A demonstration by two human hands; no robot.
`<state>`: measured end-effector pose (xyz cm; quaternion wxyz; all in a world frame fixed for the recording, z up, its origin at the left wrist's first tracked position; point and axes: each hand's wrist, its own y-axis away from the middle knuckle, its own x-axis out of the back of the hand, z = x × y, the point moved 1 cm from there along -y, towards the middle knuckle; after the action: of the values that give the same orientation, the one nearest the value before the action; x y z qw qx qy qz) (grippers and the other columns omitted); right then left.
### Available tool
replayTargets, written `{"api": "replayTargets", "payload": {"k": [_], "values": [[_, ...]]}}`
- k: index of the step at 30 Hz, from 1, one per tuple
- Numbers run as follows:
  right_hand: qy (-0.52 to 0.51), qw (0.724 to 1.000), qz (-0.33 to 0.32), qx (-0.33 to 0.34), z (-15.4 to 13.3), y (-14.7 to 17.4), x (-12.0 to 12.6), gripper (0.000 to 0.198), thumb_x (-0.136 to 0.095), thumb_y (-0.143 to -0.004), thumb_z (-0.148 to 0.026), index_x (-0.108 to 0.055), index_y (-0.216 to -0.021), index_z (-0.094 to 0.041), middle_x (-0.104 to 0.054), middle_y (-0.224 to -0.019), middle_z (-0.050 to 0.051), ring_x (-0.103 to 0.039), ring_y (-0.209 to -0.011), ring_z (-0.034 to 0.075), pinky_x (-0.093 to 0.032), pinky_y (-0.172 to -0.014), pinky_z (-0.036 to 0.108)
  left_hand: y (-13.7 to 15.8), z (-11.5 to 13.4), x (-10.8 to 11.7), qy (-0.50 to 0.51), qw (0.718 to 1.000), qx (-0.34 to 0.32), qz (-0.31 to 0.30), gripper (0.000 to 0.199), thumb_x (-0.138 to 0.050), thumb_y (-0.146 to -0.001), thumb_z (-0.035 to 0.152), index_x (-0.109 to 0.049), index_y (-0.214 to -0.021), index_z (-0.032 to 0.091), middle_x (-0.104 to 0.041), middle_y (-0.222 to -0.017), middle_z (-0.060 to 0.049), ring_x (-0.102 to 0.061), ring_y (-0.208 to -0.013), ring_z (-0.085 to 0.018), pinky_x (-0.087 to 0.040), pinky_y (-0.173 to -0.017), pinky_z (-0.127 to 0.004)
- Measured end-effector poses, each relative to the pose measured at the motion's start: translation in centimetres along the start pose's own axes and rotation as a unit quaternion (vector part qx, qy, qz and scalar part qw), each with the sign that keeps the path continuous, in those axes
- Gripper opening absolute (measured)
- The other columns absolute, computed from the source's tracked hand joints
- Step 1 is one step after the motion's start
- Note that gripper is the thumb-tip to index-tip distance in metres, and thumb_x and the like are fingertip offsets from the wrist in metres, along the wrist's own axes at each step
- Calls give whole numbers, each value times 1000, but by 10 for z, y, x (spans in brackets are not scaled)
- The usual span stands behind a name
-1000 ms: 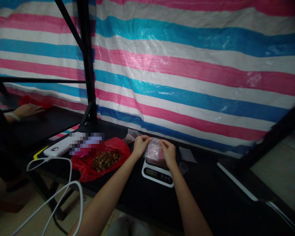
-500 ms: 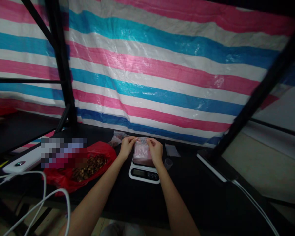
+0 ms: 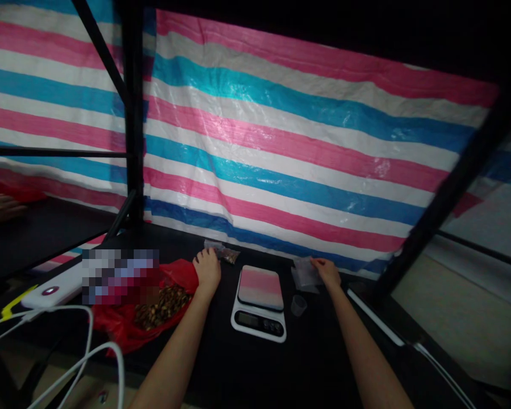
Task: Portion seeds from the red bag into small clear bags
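I see the left hand (image 3: 207, 270) lying near the small filled bag (image 3: 222, 253) at the back of the worktop (image 3: 255, 369), beside the red bag of seeds (image 3: 162, 298). Its fingers point at that small bag, but I cannot tell if they touch it or are shut. The right hand (image 3: 327, 271) rests on the clear flat bags (image 3: 304, 271), fingers down on them; I cannot tell if they pinch. A patch left of the red bag is blurred out. The little cup (image 3: 298, 305) is dim. Half a second ago both hands held a bag on the scale (image 3: 259, 304). Now the scale top is bare and the hands are well apart, one on each side.
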<state>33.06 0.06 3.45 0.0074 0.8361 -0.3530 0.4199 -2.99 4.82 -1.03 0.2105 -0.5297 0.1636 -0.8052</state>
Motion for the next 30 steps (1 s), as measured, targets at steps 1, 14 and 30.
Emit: {"api": "replayTargets", "payload": {"k": [1,14,30], "values": [[20,1000,0,-11,4,2,-3,30,-56,-69,-43,-69,-74,-18,-66,-65,10,-60,-56,23,-42,-55,34,1,-1,-1,-6,1000,-4,-8,29,-50,-76,19,-52,-104,13,-52,-107,-15,-45,-99,-28,-33,-84,-41],[-31,958,67,277,-109,85,-34,27,-38,-83,-33,-57,-98,-20,-56,-99,8,-57,-78,18,-43,-73,35,-10,-6,11,247,956,119,100,44,-56,-73,23,-42,-115,17,-48,-105,-10,-51,-96,-23,-41,-79,-37],[-337,909,-82,229,-119,126,-100,37,-48,-78,-37,-48,-111,-21,-58,-108,9,-57,-95,21,-46,-80,38,4,44,-2,593,804,-33,-43,27,-55,-75,38,-60,-90,16,-53,-97,-6,-52,-89,-15,-41,-83,-28]]}}
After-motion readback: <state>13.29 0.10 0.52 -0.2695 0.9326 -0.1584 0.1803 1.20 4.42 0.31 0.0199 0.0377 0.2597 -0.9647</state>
